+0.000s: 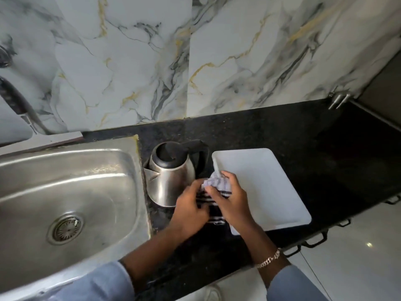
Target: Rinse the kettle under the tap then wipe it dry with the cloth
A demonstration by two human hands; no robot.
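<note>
A steel kettle [170,177] with a black lid and black handle stands upright on the black counter, just right of the sink, its spout pointing left. A white cloth with dark stripes [213,192] is bunched between both hands, in front of and to the right of the kettle. My left hand [191,210] grips the cloth's lower left part, close to the kettle's base. My right hand [230,198] holds the cloth from the right, fingers curled over its top. Whether the cloth touches the kettle is unclear.
A steel sink [65,192] with a round drain fills the left. A white rectangular tray [271,187] lies on the black counter [282,131] right of my hands. The tap [17,101] shows at the far left edge. The marble wall stands behind.
</note>
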